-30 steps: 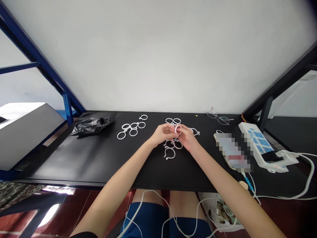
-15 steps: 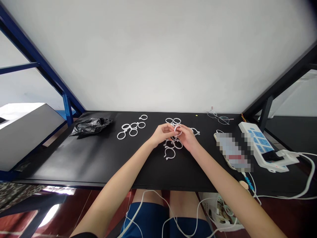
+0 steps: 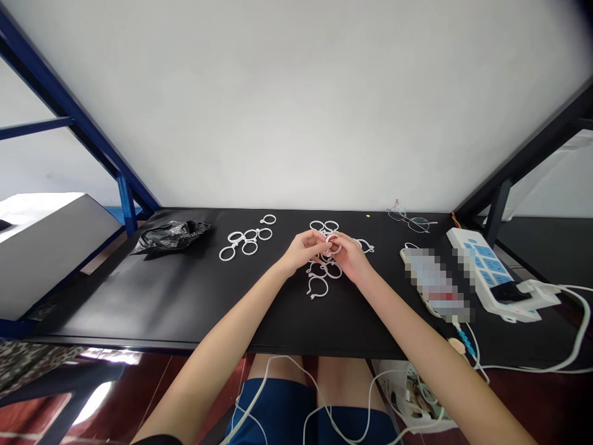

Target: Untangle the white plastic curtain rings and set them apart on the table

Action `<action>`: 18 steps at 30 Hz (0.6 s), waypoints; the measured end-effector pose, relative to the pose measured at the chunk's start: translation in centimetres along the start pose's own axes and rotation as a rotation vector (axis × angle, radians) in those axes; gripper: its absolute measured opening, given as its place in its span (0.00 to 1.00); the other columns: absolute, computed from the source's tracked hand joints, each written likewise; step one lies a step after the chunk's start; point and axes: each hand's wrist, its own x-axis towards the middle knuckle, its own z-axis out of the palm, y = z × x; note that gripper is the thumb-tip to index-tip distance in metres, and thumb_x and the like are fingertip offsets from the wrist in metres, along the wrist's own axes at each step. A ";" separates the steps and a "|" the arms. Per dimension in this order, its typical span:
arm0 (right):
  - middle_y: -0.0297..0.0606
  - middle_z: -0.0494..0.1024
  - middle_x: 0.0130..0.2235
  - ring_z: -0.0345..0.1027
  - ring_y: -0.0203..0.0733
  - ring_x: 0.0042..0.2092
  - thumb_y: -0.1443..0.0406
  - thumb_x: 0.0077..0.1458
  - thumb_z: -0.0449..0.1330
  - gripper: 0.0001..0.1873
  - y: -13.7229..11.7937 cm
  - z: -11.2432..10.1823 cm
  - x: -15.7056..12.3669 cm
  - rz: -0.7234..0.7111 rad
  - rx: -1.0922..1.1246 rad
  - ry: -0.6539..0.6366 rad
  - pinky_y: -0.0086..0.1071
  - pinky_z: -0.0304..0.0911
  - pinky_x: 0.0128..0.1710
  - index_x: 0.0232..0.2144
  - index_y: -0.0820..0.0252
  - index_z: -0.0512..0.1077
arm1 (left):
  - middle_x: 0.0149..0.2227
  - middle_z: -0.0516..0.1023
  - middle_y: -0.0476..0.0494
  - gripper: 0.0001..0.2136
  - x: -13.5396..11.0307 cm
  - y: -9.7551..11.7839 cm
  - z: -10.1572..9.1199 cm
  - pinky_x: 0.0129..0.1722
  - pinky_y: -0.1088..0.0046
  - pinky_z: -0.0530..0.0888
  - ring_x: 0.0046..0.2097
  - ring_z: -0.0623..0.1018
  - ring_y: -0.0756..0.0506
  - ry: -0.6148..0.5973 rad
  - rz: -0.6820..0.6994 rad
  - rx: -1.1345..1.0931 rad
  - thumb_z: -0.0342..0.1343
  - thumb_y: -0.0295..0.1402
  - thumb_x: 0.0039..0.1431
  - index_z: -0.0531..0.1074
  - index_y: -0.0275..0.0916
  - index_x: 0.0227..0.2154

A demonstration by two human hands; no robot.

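Observation:
Between my two hands, just above the black table [image 3: 185, 296], is a white plastic ring [image 3: 333, 250]. My left hand [image 3: 303, 250] pinches its left side with thumb and fingers. On its other side my right hand [image 3: 351, 254] grips it, fingers curled. Several more white rings lie beneath and around the hands; one near ring [image 3: 317, 287] has a gap with small tabs at its ends. Another ring [image 3: 365, 246] lies just right of my right hand, partly covered. To the left sits a group of rings [image 3: 249, 248] that look closed, with small knobs.
A crumpled black plastic bag [image 3: 171, 237] lies at the left. On the right are eyeglasses [image 3: 418, 224], a phone [image 3: 435, 284] with a blurred screen and a white power strip [image 3: 491, 272]. White cables [image 3: 574, 346] run along the right and over the lap.
Both hands stay in nearly the same place, still on the ring. The held ring has tilted slightly; the other rings have not moved.

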 end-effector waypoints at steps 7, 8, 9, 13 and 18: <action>0.32 0.73 0.24 0.64 0.35 0.27 0.68 0.40 0.63 0.01 0.1 -0.1 0.0 0.004 -0.005 -0.011 0.30 0.59 0.26 0.21 0.58 0.76 | 0.29 0.76 0.46 0.16 -0.1 0.1 0.0 0.28 0.77 0.76 0.33 0.77 0.50 -0.017 -0.002 -0.002 0.64 0.41 0.50 0.68 0.35 0.33; 0.32 0.73 0.24 0.64 0.35 0.27 0.68 0.40 0.63 0.01 0.1 -0.2 0.0 0.002 -0.006 -0.013 0.30 0.59 0.26 0.21 0.58 0.76 | 0.29 0.76 0.46 0.16 -0.1 0.1 -0.1 0.28 0.77 0.76 0.33 0.77 0.50 -0.023 0.002 -0.003 0.64 0.41 0.50 0.68 0.35 0.33; 0.32 0.73 0.24 0.63 0.35 0.27 0.68 0.40 0.63 0.01 0.1 -0.2 0.1 0.001 -0.006 -0.014 0.30 0.59 0.26 0.21 0.58 0.76 | 0.29 0.76 0.47 0.16 -0.1 0.0 -0.1 0.27 0.77 0.76 0.33 0.77 0.50 -0.028 0.006 -0.004 0.64 0.40 0.50 0.68 0.35 0.33; 0.32 0.73 0.24 0.63 0.35 0.27 0.68 0.40 0.63 0.02 0.1 -0.2 0.1 0.002 -0.015 -0.012 0.31 0.59 0.26 0.21 0.58 0.75 | 0.29 0.76 0.47 0.16 0.0 -0.1 -0.1 0.27 0.78 0.75 0.32 0.77 0.50 -0.039 0.014 -0.012 0.65 0.39 0.48 0.68 0.35 0.34; 0.32 0.72 0.24 0.62 0.35 0.27 0.68 0.39 0.63 0.02 0.0 -0.1 0.0 0.011 -0.018 0.009 0.31 0.58 0.26 0.22 0.58 0.76 | 0.30 0.75 0.47 0.16 0.0 0.0 0.0 0.27 0.78 0.75 0.32 0.77 0.51 -0.036 0.007 -0.013 0.67 0.37 0.47 0.69 0.35 0.33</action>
